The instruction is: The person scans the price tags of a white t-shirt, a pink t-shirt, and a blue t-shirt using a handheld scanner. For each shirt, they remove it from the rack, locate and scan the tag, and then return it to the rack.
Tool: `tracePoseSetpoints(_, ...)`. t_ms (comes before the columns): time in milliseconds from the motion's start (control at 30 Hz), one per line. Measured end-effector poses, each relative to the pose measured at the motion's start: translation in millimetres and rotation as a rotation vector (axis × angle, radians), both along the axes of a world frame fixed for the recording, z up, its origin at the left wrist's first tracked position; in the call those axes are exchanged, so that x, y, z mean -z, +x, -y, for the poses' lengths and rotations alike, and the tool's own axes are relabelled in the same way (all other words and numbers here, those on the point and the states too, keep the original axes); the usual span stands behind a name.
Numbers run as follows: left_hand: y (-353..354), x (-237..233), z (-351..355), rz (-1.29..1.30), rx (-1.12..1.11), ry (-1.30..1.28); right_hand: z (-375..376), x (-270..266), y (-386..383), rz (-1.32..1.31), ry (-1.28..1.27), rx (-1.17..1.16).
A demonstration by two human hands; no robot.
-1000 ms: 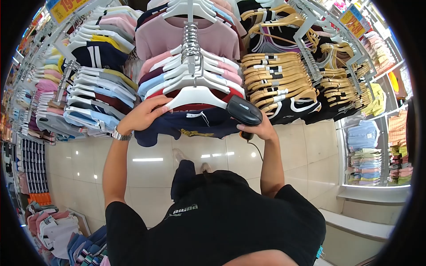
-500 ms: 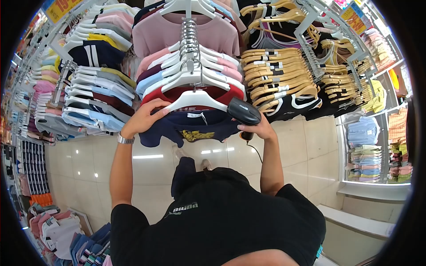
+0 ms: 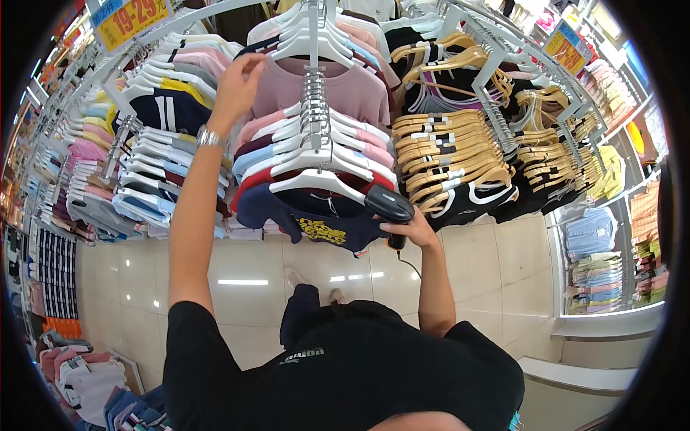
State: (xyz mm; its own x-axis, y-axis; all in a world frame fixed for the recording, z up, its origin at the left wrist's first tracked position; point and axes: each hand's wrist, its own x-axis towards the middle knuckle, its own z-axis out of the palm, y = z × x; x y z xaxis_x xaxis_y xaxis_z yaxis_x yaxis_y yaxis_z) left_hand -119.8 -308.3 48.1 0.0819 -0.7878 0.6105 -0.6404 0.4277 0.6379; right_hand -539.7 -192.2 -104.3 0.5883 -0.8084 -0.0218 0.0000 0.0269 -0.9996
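My right hand (image 3: 417, 231) is wrapped round the handle of a black barcode scanner (image 3: 389, 204) with a cord hanging below. The scanner's head lies over the right end of a white hanger (image 3: 318, 179). On that hanger, at the front of the middle rail, hangs a navy T-shirt (image 3: 277, 210) with a yellow print. My left hand (image 3: 239, 85), with a metal watch on the wrist, is raised at the left of a pink T-shirt (image 3: 298, 85) farther back. Its fingers are loosely bent and apart, with nothing seen in them.
White hangers with shirts (image 3: 154, 161) fill the left rack. Wooden hangers (image 3: 449, 140) with dark garments crowd the right rack. A price sign (image 3: 134, 23) stands at upper left. Tiled floor (image 3: 244, 269) lies below, and folded clothes (image 3: 90, 377) are stacked at lower left.
My left hand has let go of the white hanger's left end and moved up and back. The navy T-shirt now hangs against the row. My right hand still holds the scanner.
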Motion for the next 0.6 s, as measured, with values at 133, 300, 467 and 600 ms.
tracePoseSetpoints(133, 24.3, 0.0, 94.0, 0.196, -0.064, -0.139, -1.4, 3.4, -0.7, -0.02, 0.004, -0.005)
tracePoseSetpoints(300, 28.5, 6.2, 184.8, 0.422, 0.1, -0.063, -1.9, 4.0, 1.1, 0.006, 0.002, 0.014)
tracePoseSetpoints(467, 3.7, -20.9, 187.9, 0.726, -0.09, 0.01, 4.6, 5.2, 3.5, -0.049, 0.032, 0.063)
tracePoseSetpoints(600, 1.3, -27.5, 200.1, 0.7, -0.143, 0.077, 9.3, 6.1, 8.5, -0.056, 0.032, 0.086)
